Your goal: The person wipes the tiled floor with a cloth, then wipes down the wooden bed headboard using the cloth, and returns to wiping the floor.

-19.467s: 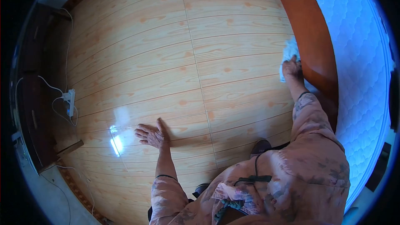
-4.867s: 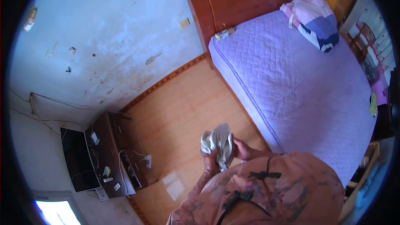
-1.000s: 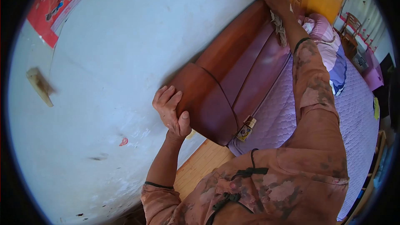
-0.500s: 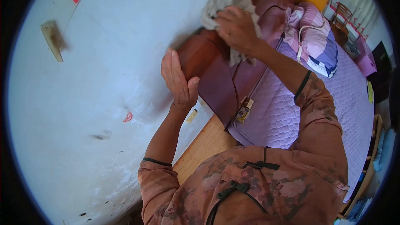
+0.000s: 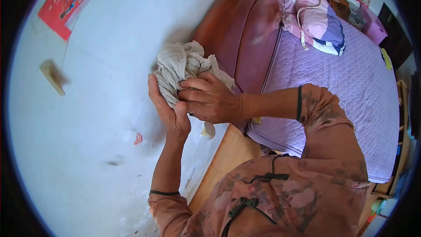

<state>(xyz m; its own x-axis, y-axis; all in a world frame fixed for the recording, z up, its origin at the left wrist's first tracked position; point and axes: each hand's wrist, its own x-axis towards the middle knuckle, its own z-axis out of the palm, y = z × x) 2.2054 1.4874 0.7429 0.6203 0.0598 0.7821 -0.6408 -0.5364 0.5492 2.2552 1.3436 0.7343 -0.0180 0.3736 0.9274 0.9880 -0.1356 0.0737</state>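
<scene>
A crumpled, pale grey cloth (image 5: 180,63) is bunched over the near end of the reddish-brown wooden headboard (image 5: 228,22). My right hand (image 5: 212,101) is closed on the cloth, fingers curled into its folds. At the headboard's end, my left hand (image 5: 169,112) has its fingers stretched out and its thumb apart, touching the cloth's lower left side. The headboard edge under both hands is covered by the cloth. A loose corner of the cloth hangs below my right hand.
The bed with a quilted lilac cover (image 5: 324,79) extends to the right, a folded plaid quilt (image 5: 313,15) at its far end. On the left is a white wall (image 5: 101,105) with a red poster (image 5: 66,6). Wooden flooring (image 5: 234,149) shows below. A small yellow item (image 5: 257,120) lies at the bed's edge.
My right hand has brought the cloth left and down along the headboard to its near end, beside my left hand. My left hand has shifted slightly down and left. The view has turned somewhat.
</scene>
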